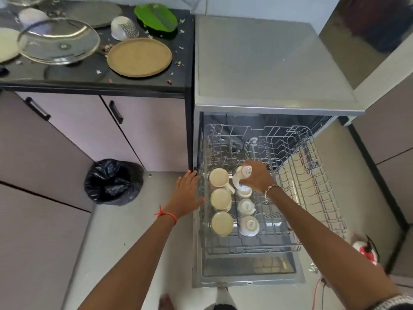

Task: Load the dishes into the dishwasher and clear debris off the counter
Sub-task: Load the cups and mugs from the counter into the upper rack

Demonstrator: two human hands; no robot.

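Gripping a white cup [242, 175] in curled fingers, the right hand [257, 178] holds it above the middle of the pulled-out dishwasher rack [312, 198]. The left hand [188, 193] lies open at the rack's left edge, fingers straight. Three upturned beige cups [220, 199] line the rack's left side. Up and left of the rack, a tan plate [139, 57], a glass lid [58, 41] and scattered crumbs [98, 72] sit on the black counter [156, 82].

cups [221, 199] in rack [312, 186] – counter [143, 80] left, bin [114, 182] below
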